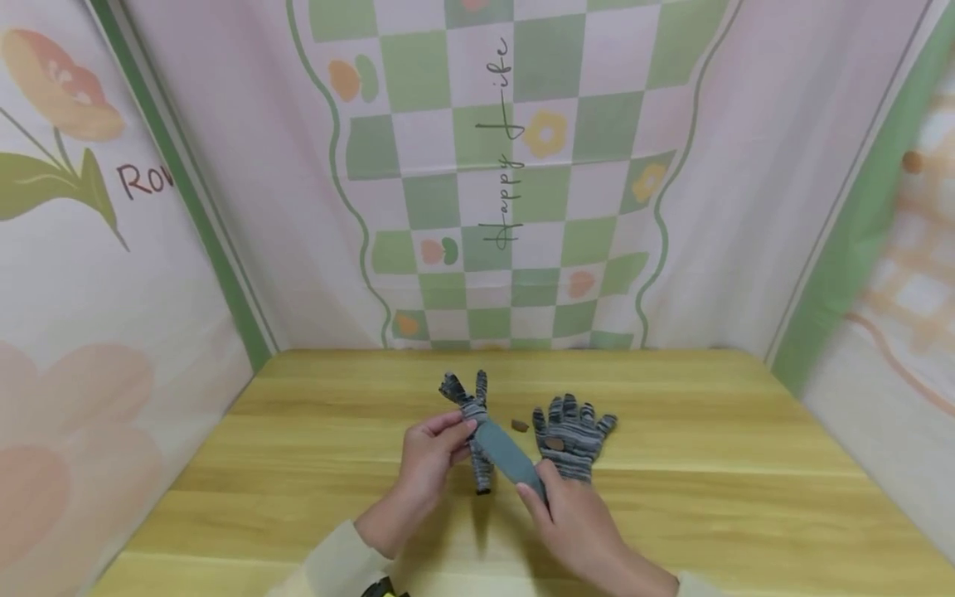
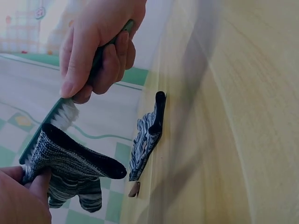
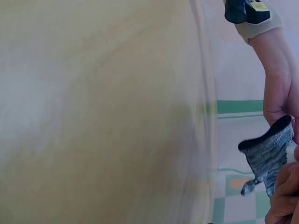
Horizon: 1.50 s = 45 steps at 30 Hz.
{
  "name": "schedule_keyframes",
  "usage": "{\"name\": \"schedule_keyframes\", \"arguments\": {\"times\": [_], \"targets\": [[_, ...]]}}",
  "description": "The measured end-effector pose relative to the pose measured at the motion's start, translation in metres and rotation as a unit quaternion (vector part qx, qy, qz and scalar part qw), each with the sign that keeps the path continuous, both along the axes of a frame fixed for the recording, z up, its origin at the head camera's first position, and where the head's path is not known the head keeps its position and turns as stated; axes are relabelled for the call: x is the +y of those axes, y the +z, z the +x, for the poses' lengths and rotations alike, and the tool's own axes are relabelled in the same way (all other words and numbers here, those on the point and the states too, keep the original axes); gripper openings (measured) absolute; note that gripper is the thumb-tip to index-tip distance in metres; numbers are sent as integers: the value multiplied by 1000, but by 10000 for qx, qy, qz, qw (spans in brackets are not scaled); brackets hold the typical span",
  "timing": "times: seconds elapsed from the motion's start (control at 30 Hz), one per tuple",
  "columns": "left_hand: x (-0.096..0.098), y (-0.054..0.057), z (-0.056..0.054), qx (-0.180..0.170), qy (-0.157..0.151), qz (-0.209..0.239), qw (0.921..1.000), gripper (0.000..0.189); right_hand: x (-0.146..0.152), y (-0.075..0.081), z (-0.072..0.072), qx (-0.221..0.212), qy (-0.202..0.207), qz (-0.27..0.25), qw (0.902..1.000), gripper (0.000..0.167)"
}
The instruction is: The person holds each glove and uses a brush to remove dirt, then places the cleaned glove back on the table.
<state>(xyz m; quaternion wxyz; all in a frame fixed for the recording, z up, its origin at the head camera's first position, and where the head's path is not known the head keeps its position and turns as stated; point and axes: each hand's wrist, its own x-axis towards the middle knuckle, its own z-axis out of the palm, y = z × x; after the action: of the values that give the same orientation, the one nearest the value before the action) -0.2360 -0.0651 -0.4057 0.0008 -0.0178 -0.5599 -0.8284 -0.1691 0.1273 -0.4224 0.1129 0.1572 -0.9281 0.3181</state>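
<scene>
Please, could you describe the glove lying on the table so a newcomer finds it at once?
On the table, look just beyond the right hand. The striped glove there lies with fingers spread. Unlike the other glove, which the left hand holds, it lies free, with a brown spot showing.

The knitted glove (image 1: 473, 410), streaked in grey, black and white, is held up near the middle of the scene, pinched at its left side by the left hand (image 1: 429, 452). Its fingers point to the far side; its dark cuff (image 2: 88, 154), at the near end, gapes open. The grey-green brush (image 1: 507, 456) slants across the glove from far left to near right, white bristles (image 2: 65, 115) facing the knit, its near end gripped by the right hand (image 1: 578, 518).
</scene>
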Motion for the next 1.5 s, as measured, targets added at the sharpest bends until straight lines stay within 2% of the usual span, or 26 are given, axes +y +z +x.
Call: {"name": "schedule_keyframes", "arguments": {"times": [0.1, 0.4, 0.57, 0.67, 0.8, 0.9, 1.07, 1.23, 1.33, 1.5], "targets": [[2, -1, 0, -31, 88, 81, 9999, 29, -2, -1, 0, 18, -11, 101, 9999, 18], [0, -4, -2, -97, 335, 82, 9994, 29, 2, -2, 2, -276, 90, 377, 9989, 22], [-1, 6, -5, -59, 591, 354, 9976, 26, 10, -12, 3, -388, 243, 986, 9941, 33], [-2, 13, -7, 22, 600, 457, 9972, 25, 16, -15, 3, -541, 141, 1141, 9919, 32], [-5, 15, -8, 43, 469, 326, 9984, 27, 18, -7, 0, -438, -292, 918, 9944, 20], [-6, 12, -7, -5, 400, 246, 9989, 28, 18, 2, -3, -355, -440, 708, 9959, 18], [-5, 8, -6, 13, 285, 289, 9992, 22, 12, 12, -5, -391, -364, 119, 9985, 18], [-2, 6, -3, -12, 218, 198, 9996, 23, 4, 13, -8, -242, -309, -500, 9980, 20], [0, 6, -2, -3, 241, 161, 9996, 25, -1, 10, -8, -240, -247, -494, 9982, 20], [0, 7, -2, 39, 344, 263, 9991, 27, -5, 5, -8, -238, -147, -204, 9994, 20]]}}
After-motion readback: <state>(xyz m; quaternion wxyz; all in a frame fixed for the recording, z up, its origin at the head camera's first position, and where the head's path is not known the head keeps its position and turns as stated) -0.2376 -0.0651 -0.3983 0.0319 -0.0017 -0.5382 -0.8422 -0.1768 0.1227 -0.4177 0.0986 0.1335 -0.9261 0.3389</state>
